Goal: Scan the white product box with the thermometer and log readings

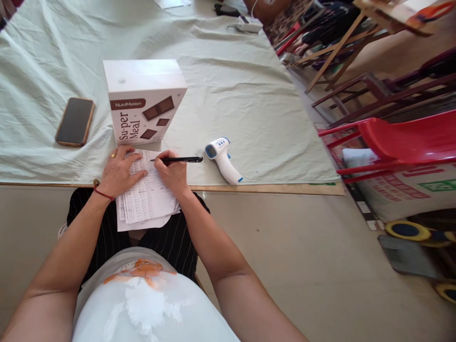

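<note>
My right hand (172,172) grips a black pen (183,159), its tip near the paper. Under both hands lies a stack of handwritten sheets (142,209), hanging over the table's front edge toward my lap. My left hand (123,172) rests with spread fingers on the left side of the stack, a ring on one finger and a red cord at the wrist. Just behind the papers stands a white box (146,76) printed "NutriMotion Su-per Meal". To the right of the pen lies a white and blue infrared thermometer (223,160).
A smartphone (75,121) lies on the pale green tablecloth (256,95) at left. At the far edge sits a white power strip (249,23). Right of the table are a red plastic chair (409,137), a printed sack (399,190) and wooden folding legs (335,52).
</note>
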### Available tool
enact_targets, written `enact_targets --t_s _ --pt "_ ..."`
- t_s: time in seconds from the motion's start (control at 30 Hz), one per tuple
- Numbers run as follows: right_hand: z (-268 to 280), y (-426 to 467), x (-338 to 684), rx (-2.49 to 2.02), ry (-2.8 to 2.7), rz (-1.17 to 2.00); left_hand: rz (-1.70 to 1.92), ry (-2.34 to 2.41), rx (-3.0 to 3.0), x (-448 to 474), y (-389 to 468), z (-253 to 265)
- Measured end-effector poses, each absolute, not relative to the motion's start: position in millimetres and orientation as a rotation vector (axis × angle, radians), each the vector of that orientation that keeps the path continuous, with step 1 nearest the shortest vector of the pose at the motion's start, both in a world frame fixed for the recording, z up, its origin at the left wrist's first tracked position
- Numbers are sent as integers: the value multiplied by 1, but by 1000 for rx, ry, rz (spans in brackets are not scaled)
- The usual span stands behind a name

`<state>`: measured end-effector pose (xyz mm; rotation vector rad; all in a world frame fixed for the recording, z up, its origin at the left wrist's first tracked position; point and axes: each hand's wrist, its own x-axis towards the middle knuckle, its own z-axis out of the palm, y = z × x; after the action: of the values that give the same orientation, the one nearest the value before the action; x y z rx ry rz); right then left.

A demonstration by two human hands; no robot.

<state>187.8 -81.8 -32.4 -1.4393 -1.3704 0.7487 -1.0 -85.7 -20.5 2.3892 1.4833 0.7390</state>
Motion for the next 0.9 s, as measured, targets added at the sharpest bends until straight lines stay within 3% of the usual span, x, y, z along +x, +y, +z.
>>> enact_targets --t_s 0.9 --pt "-38 -80 191 -1358 -1319 735 768 1481 2372 -1 -85 -24"
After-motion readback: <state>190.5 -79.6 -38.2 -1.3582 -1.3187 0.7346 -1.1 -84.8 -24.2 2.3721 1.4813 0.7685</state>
